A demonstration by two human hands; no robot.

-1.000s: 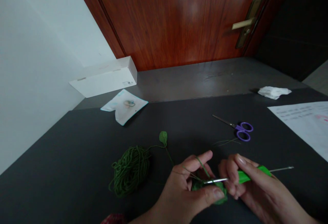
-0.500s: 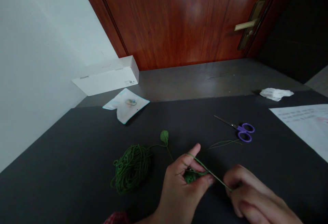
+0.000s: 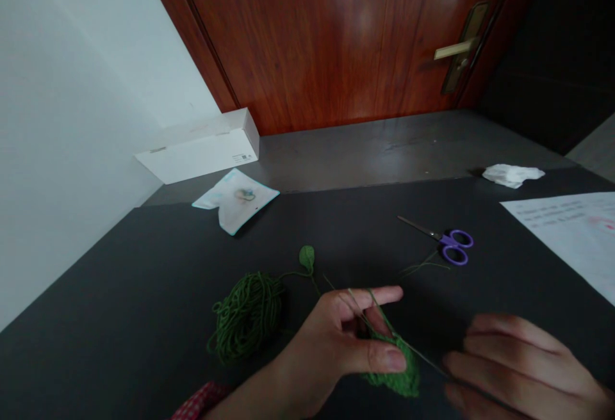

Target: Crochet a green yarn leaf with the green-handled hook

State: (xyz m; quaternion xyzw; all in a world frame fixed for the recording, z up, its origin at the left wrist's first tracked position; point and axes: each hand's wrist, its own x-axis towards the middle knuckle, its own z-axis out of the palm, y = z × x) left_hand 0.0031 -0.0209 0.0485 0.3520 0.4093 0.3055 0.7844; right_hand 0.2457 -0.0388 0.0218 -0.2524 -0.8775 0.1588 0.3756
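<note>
Head view: your left hand is pinching the green yarn piece over the table; your blurred right hand is grasping a thin length, yarn or metal unclear, reaching it.

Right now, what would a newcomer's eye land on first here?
Probably the glossy red-brown door across the back, the largest block of strong colour. Next, the purple-handled scissors on the dark tabletop, right of centre. Then the green crocheted piece pinched in the left hand, right of the green yarn bundle.
</note>
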